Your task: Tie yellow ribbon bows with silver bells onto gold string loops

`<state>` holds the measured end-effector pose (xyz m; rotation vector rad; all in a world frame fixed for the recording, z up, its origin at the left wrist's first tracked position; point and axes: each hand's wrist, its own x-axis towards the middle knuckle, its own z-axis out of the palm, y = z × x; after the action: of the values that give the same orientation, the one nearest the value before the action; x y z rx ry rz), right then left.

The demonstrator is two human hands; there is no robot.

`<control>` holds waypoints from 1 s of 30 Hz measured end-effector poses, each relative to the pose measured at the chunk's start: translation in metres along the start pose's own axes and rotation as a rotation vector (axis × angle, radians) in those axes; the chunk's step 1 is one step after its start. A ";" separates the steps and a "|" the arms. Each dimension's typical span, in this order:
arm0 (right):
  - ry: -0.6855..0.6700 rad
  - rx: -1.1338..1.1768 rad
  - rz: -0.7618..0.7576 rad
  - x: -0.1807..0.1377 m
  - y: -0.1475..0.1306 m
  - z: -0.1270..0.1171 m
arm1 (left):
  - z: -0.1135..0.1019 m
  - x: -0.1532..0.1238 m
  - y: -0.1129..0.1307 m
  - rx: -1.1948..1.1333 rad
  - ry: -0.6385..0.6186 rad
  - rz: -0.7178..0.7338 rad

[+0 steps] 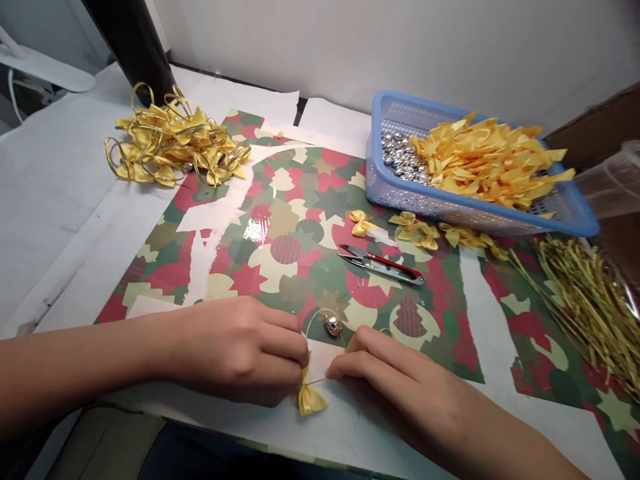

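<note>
Near the table's front edge, my left hand [250, 353] is closed on a yellow ribbon bow [311, 400], whose lower loop pokes out below the fingers. Opposite it, my right hand [400, 380] is closed, fingertips pinching a thin straight strand [319, 381] that runs to the bow. Whether that strand is cord, wire or a needle I cannot tell. Just beyond both hands lies a small silver bell [333, 325], with a thin gold cord [311, 321] curving from it toward my left fingers. My fingers hide the middle of the bow.
Red-handled thread snips [383, 265] lie beyond my hands. A blue basket [480, 215] at the back right holds bows and silver bells [403, 159], with several loose bows [363, 223] before it. Gold cords [595, 307] lie at right, a pile of corded bows [173, 143] at back left.
</note>
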<state>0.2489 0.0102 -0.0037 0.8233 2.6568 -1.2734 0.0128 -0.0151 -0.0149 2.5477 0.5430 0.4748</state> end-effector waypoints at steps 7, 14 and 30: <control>0.063 -0.085 -0.069 -0.001 0.001 0.003 | 0.001 0.000 0.000 -0.019 0.006 -0.004; 0.173 -0.152 -0.197 0.000 0.004 0.009 | 0.000 0.001 0.000 -0.021 -0.024 -0.013; 0.191 -0.239 -0.225 0.003 -0.002 0.006 | -0.001 0.002 0.000 -0.028 -0.008 -0.002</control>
<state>0.2447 0.0060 -0.0068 0.6569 3.0502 -0.9276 0.0141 -0.0132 -0.0136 2.5212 0.5329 0.4685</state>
